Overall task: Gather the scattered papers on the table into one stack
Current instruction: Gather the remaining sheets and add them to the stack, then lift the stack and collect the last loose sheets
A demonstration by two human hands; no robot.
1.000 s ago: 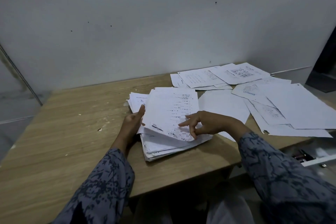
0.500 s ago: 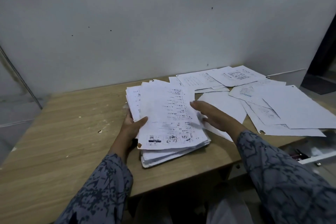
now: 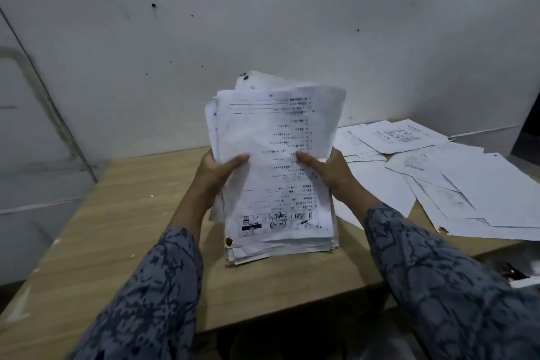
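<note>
Above the table (image 3: pixel 87 228), near its front edge: a stack (image 3: pixel 277 172) of printed sheets, held upright, tilted a little back toward the wall (image 3: pixel 263 23). Lower edge just over the wood, possibly touching it; hard to tell from this angle. Top sheet facing the camera, lines of print down the right side, small boxed drawings along the bottom, a brown mark at the lower left corner. Sheets behind it uneven, corners sticking out at the top and left.

Left hand (image 3: pixel 217 175) gripping the stack's left edge, thumb pressed across the front sheet, fingers curled out of sight behind. Right hand (image 3: pixel 327 169) gripping the right edge the same way, thumb on the front, fingers wrapped behind. Patterned grey sleeves (image 3: pixel 438 286) on both arms.

Right of the stack, flat on the table: loose papers (image 3: pixel 482 190), overlapping, spread from mid-table back to the wall and out to the right edge, some printed, some blank side up. Nearest blank sheet partly hidden behind the right wrist.

Lower right, below the table edge: a dark blurred object, not identifiable. Small pale flecks scattered on the wood at left.
</note>
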